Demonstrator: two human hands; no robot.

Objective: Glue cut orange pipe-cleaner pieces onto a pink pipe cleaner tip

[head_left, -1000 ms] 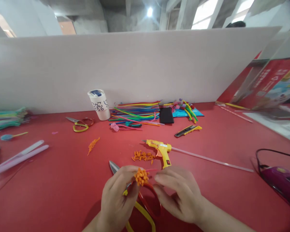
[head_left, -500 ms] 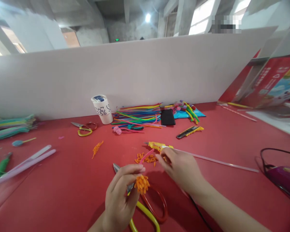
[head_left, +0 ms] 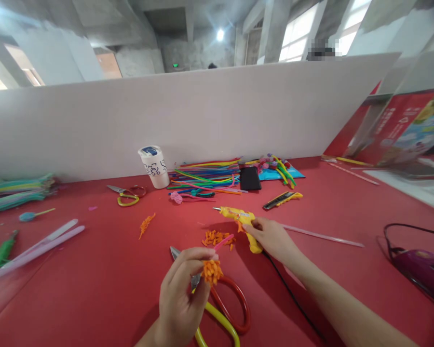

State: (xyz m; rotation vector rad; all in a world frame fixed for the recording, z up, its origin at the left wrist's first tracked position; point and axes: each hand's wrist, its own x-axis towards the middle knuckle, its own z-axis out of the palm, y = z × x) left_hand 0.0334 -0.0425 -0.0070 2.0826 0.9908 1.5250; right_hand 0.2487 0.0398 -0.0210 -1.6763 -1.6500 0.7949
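My left hand [head_left: 184, 289] is closed on a pink stem [head_left: 224, 242] with a cluster of small orange pieces [head_left: 212, 273] around one end. In my right hand [head_left: 271, 236] is a yellow hot glue gun [head_left: 237, 215], its nozzle aimed left and its body raised over the table. A glue stick [head_left: 321, 235] extends to the right behind it. Loose orange pieces [head_left: 215, 237] lie in a small heap between the hands. Under my left hand rest large scissors with a red and yellow handle [head_left: 244, 303]; the hand hides part of the blades.
A white cup [head_left: 155, 167], a bundle of coloured pipe cleaners [head_left: 206, 173] and a black flat case [head_left: 250, 178] stand or lie at the back, near a white partition [head_left: 202, 115]. A utility knife [head_left: 282, 199] lies to the right, smaller scissors [head_left: 127, 194] to the left. A black cord [head_left: 292, 291] crosses the table.
My right hand has taken hold of the glue gun and lifted it off the table, its handle now in plain view. My left hand stays almost where it was with the pink stem.
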